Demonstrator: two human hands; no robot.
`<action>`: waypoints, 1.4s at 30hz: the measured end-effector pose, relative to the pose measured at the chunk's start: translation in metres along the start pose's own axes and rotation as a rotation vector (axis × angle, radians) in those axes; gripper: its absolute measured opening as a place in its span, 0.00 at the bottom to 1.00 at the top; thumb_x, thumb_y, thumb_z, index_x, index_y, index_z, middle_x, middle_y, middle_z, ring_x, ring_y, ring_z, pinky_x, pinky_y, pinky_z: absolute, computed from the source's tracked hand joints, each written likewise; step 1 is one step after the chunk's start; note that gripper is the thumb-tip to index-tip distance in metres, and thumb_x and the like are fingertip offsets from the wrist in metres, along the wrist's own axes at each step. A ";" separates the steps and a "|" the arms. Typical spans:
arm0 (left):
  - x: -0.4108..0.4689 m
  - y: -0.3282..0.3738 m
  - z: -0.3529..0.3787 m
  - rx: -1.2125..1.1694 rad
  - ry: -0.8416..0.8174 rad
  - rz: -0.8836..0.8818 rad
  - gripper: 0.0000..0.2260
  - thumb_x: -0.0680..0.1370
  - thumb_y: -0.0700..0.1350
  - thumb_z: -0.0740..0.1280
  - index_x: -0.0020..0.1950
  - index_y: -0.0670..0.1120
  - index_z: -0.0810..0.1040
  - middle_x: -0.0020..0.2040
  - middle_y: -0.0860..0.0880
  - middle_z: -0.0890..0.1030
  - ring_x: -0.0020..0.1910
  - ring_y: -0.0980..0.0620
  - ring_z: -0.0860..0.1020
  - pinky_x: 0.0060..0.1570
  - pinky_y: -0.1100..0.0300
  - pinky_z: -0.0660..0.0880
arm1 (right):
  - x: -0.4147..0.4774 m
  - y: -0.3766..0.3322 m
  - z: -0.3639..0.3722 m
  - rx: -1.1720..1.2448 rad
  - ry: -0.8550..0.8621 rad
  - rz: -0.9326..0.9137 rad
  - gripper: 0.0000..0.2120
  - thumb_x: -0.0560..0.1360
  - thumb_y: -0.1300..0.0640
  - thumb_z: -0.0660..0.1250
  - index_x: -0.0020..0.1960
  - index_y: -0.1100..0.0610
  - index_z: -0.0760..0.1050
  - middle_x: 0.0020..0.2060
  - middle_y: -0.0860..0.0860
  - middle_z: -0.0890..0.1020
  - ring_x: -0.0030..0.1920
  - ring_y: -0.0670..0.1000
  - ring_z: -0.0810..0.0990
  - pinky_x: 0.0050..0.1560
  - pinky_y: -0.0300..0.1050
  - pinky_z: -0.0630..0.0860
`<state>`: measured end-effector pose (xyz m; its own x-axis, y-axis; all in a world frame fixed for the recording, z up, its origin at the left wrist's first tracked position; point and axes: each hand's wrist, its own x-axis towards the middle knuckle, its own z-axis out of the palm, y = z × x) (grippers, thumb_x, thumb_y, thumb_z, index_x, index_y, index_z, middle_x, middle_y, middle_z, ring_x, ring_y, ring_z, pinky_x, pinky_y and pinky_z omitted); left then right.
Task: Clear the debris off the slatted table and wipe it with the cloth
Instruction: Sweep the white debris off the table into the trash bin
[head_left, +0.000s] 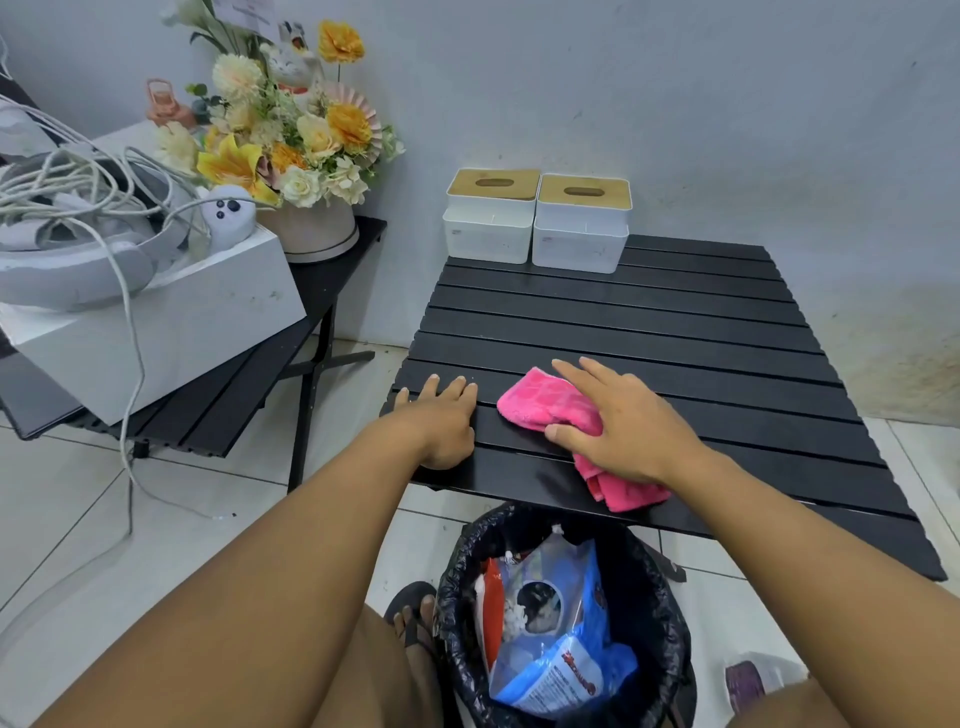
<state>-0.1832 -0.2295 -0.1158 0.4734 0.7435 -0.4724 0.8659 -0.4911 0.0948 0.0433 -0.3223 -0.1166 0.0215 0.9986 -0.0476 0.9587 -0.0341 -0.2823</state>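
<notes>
The black slatted table occupies the centre and right of the frame. Its top is a run of parallel slats separated by narrow gaps, with a dark matte surface. The pink fleecy cloth lies bunched on the near slats, left of the table's middle. One end points toward the upper left and the other reaches the near edge. The right hand lies flat on the cloth, fingers extended, covering its middle. The left hand rests flat on the near left corner.
</notes>
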 end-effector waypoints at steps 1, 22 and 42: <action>0.003 0.000 0.000 -0.001 0.002 0.001 0.29 0.83 0.47 0.51 0.81 0.49 0.41 0.81 0.52 0.40 0.79 0.45 0.39 0.75 0.40 0.41 | 0.002 0.000 0.002 -0.008 -0.022 0.011 0.39 0.71 0.27 0.57 0.76 0.34 0.47 0.78 0.47 0.56 0.72 0.57 0.63 0.70 0.54 0.65; 0.039 -0.005 -0.012 -0.078 0.007 -0.010 0.26 0.83 0.49 0.50 0.81 0.48 0.47 0.81 0.51 0.41 0.79 0.45 0.39 0.75 0.39 0.41 | 0.058 0.000 0.025 0.112 0.114 -0.007 0.14 0.76 0.48 0.62 0.60 0.42 0.76 0.57 0.43 0.80 0.55 0.54 0.77 0.53 0.49 0.75; 0.086 0.062 -0.031 -0.215 0.741 0.218 0.12 0.78 0.54 0.65 0.38 0.50 0.70 0.36 0.55 0.74 0.41 0.49 0.73 0.41 0.53 0.71 | 0.069 0.078 -0.021 0.337 0.305 0.532 0.39 0.73 0.32 0.61 0.78 0.40 0.49 0.79 0.53 0.47 0.77 0.57 0.51 0.70 0.56 0.62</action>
<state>-0.0836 -0.1819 -0.1231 0.5541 0.7862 0.2738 0.7181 -0.6177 0.3204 0.1257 -0.2551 -0.1217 0.5897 0.8076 -0.0042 0.6567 -0.4825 -0.5796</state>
